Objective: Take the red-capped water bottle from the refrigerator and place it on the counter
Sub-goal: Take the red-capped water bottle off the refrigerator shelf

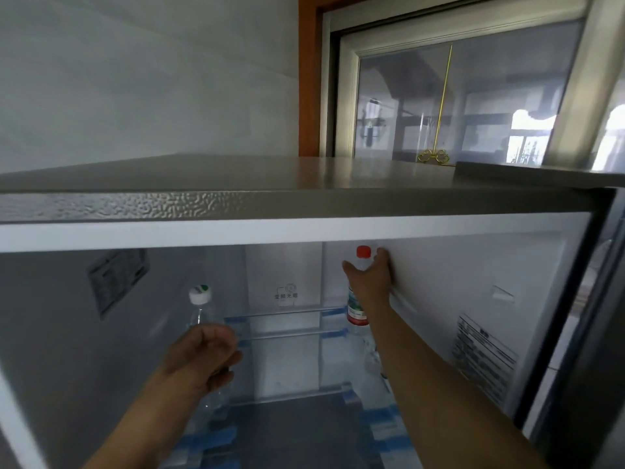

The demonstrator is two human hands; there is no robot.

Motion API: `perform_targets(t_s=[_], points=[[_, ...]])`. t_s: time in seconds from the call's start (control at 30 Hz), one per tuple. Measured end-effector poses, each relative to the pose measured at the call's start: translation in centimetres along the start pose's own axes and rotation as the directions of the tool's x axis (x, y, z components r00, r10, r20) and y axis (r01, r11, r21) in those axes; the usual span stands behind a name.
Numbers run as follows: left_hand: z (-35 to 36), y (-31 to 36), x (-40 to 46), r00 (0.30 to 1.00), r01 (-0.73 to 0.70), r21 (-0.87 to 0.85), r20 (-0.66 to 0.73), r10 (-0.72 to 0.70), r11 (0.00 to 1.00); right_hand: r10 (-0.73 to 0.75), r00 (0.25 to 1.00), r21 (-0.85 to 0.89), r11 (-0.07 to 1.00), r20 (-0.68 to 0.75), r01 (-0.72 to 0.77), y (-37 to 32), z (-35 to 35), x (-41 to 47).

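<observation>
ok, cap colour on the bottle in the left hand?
White with a green mark, on the left bottle in the left hand; head view.

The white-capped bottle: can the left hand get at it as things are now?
Probably yes. The left hand is already curled around the white-capped bottle, below its cap, and nothing stands between them in the open refrigerator.

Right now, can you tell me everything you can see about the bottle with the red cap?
The red-capped bottle is clear plastic with a round red cap on top and a label in green, white and red around its middle. It stands upright inside the open refrigerator, toward the back right. The right hand wraps around its neck and shoulder just under the cap, hiding part of it. Its base is blurry, so how much water it holds is unclear.
</observation>
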State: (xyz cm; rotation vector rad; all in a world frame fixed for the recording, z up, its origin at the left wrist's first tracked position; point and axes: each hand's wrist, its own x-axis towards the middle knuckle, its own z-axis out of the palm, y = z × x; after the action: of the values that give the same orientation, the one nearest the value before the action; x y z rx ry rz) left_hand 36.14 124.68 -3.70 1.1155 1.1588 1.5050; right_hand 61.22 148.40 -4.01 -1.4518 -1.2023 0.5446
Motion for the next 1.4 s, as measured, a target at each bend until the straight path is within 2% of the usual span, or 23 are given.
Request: perform_targets(t_s=[0.13,0.2,0.3,0.4,0.47,0.6,0.7,0.93,1.07,1.23,1.4], points=[[0.3,-0.3,0.4,0.999,0.033,-0.013,-0.017,-0.034,0.999,-0.033,0.999,-0.040,0.999,-0.043,0.031,-0.2,1.3,1.6],[-0.1,-0.5,0.5,0.999,0.047,0.008,-0.016,-0.047,0.999,-0.040,0.999,-0.074,0.997,-0.010,0.039,-0.6,1.8,2.1],[-1.2,-0.9,0.3,0.998,0.061,0.033,-0.015,-0.061,0.998,-0.032,0.998,-0.034,0.999,0.052,0.034,-0.9,2.3,1.9],[-2.1,-1.1,-0.2,0.998,0.056,0.070,0.012,-0.057,0.996,-0.132,0.986,-0.049,0.989,0.105,0.138,-2.0,1.9,0.3],[-2.2,-0.9,-0.8,0.999,0.031,0.078,0.042,-0.034,0.996,-0.177,0.978,0.008,0.984,0.111,0.178,-3.7,1.0,-1.8],[-1.4,-0.2,-1.6,0.994,0.045,0.029,0.100,-0.048,0.999,-0.238,0.966,0.097,0.969,0.105,0.228,-8.1,-2.4,-8.2],[-1.1,-0.2,-2.2,0.986,0.056,0.063,0.155,-0.066,0.996,-0.245,0.964,0.172,0.959,0.103,0.225,-10.7,-5.7,-13.7],[-0.1,1.3,-6.7,0.978,0.050,-0.025,0.205,-0.044,0.998,-0.185,0.951,0.222,0.966,0.246,0.131,-12.9,-12.9,-24.1],[-0.2,2.4,-11.0,0.980,0.055,-0.009,0.194,-0.052,0.998,-0.199,0.932,0.203,0.969,0.304,0.141,-13.8,-16.3,-28.3],[-0.9,3.5,-18.0,0.987,0.040,0.008,0.157,-0.041,0.999,-0.286,0.884,0.237,0.949,0.370,0.208,-14.1,-20.8,-33.7],[-0.9,3.4,-26.4,0.994,0.069,0.069,0.082,-0.075,0.995,-0.339,0.819,0.337,0.922,0.462,0.192,-13.9,-25.8,-39.8]])
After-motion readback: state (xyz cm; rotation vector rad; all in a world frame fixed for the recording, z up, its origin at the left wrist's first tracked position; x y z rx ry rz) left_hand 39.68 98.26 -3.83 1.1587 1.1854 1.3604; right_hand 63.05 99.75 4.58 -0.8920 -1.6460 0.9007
